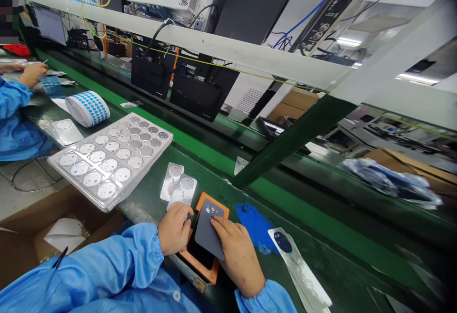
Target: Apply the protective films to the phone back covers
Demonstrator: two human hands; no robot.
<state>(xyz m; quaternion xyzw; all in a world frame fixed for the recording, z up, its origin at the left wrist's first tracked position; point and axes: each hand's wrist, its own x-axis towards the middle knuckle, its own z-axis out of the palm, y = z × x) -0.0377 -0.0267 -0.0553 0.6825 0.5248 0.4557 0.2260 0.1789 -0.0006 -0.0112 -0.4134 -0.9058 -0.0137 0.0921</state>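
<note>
A grey flat panel (208, 229) with small holes near its top lies in an orange fixture (209, 270) at the near edge of the green bench. My right hand (237, 251) lies flat on the panel, fingers stretched out and pressing it. My left hand (174, 227) is curled at the panel's left edge, fingers closed against the fixture side. Two silver backing sheets with round discs (178, 187) lie just beyond my left hand.
A clear tray of round silver discs (110, 156) sits to the left, with a roll of blue dot stickers (87, 107) behind it. Blue film (255, 225) and a liner strip (300, 268) lie to the right. Another person's sleeve (12, 113) is far left. A cardboard box (43, 227) sits below.
</note>
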